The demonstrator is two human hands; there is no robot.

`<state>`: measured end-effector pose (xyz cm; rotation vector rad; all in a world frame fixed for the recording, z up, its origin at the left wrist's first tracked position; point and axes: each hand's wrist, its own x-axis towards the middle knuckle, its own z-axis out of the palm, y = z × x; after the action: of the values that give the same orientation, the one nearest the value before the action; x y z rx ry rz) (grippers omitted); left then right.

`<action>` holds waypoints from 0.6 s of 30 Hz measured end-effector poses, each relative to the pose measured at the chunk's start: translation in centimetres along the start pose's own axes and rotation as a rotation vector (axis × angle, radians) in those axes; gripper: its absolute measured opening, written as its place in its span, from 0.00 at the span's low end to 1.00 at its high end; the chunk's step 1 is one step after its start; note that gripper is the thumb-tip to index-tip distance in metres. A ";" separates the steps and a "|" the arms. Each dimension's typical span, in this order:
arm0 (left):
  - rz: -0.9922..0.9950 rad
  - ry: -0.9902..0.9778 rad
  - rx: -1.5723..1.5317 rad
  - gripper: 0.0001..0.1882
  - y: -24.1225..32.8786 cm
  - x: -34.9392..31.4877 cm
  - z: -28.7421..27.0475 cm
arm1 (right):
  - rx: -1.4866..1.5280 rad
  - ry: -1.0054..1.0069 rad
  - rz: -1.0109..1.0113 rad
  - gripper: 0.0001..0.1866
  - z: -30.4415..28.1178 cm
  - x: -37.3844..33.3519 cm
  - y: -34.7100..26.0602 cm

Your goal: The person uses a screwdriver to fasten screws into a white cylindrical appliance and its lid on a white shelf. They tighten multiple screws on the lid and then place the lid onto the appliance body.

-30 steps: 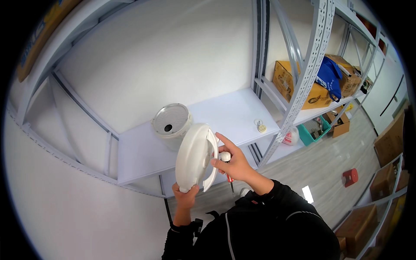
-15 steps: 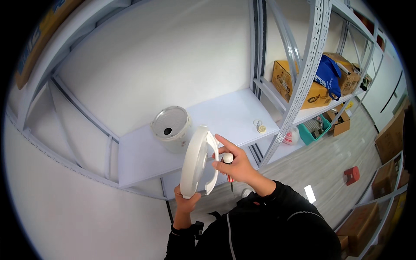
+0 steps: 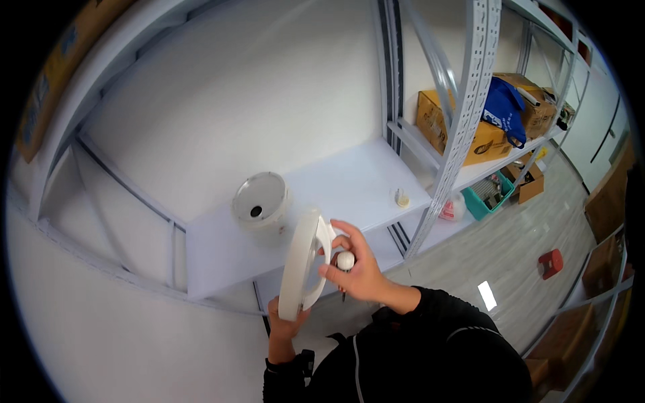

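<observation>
A white round lid (image 3: 298, 269) with a raised curved handle (image 3: 328, 240) stands on edge in front of me. My left hand (image 3: 285, 318) is closed on its lower rim. My right hand (image 3: 363, 270) has its fingertips at the handle, index finger above and thumb below. Tucked in the same hand is a screwdriver (image 3: 345, 260) with a white-ended grip, its dark shaft pointing down; the fingers hide most of the grip. Behind the lid, a white cylindrical container (image 3: 277, 224) rests on the shelf, with a grey top and a dark round hole.
The white shelf (image 3: 336, 176) holds small round yellowish parts (image 3: 402, 201) near its right end. A perforated metal upright (image 3: 463, 114) rises there. Beyond are cardboard boxes (image 3: 430, 121), a blue bag (image 3: 504, 111) and a teal bin (image 3: 485, 201). A red stool (image 3: 551, 263) stands on the floor.
The lid and both hands sit slightly lower and farther left in view. The screwdriver has shifted with the right hand, and its shaft now shows less. The view itself has shifted a little.
</observation>
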<state>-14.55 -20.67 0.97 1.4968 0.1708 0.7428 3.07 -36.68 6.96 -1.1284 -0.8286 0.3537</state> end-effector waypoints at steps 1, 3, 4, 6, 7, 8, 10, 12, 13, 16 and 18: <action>-0.008 -0.007 0.041 0.09 0.1 0.1 0.2 | 0.012 0.013 0.052 0.46 -0.2 0.0 -0.2; -0.030 -0.028 0.137 0.12 0.1 0.2 0.2 | 0.090 0.037 0.191 0.45 -0.8 0.6 -0.6; -0.029 -0.044 0.169 0.13 0.2 0.2 0.4 | 0.089 0.060 0.218 0.44 -1.0 0.8 -0.5; 0.000 -0.084 0.213 0.14 0.2 0.3 0.8 | 0.133 0.111 0.265 0.42 -1.2 1.1 -0.6; 0.027 -0.110 0.221 0.15 0.2 0.5 1.1 | 0.149 0.140 0.285 0.42 -1.2 1.3 -0.6; 0.041 -0.137 0.266 0.16 0.9 0.8 1.6 | 0.161 0.173 0.297 0.39 -1.3 1.3 -0.4; 0.071 -0.199 0.356 0.17 2.7 1.2 2.6 | 0.179 0.199 0.317 0.38 -1.4 1.4 0.0; 0.048 -0.146 0.350 0.17 2.7 1.2 3.5 | 0.175 0.231 0.329 0.37 -1.5 1.4 0.1; 0.039 -0.120 0.352 0.18 2.8 1.2 3.6 | 0.186 0.227 0.336 0.37 -1.5 1.4 0.2; 0.078 -0.112 0.365 0.20 2.2 1.0 3.2 | 0.190 0.211 0.371 0.37 -1.5 1.6 0.5; 0.048 -0.095 0.388 0.21 2.5 1.0 3.1 | 0.155 0.193 0.413 0.37 -1.4 1.8 0.1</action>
<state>-12.97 -22.98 3.95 1.9074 0.2164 0.7007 5.31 -36.37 7.35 -1.1637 -0.3866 0.6294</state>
